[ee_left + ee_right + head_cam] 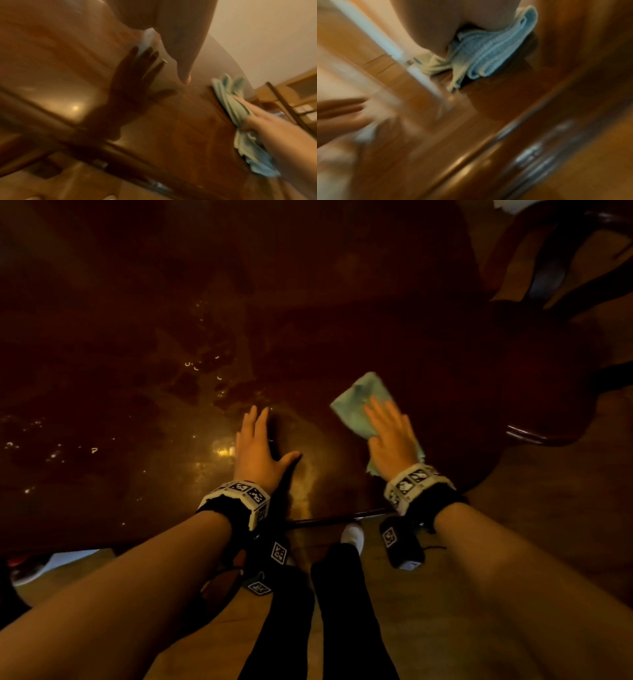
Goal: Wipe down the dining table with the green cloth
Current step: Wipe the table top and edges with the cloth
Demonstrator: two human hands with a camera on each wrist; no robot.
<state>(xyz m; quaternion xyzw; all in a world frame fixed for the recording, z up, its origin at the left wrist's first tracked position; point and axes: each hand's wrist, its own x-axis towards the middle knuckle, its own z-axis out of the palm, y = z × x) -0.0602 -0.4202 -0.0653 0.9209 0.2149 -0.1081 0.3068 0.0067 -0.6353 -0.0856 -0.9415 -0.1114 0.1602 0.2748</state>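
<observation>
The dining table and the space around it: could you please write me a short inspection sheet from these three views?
Surface: dark glossy wooden dining table, with glinting spots left of centre that may be wet.
Job's things: green cloth flat on the table near its right edge.
Clutter: nothing seen on the table.
Grippers: right hand presses on the cloth with straight fingers; left hand lies flat on the bare wood, fingers spread.
Cables: a thin dark cord by the right wrist unit; nothing on the table.
Surroundings: dark wooden chair at the far right, wooden floor, the person's dark trouser legs below the table edge.
</observation>
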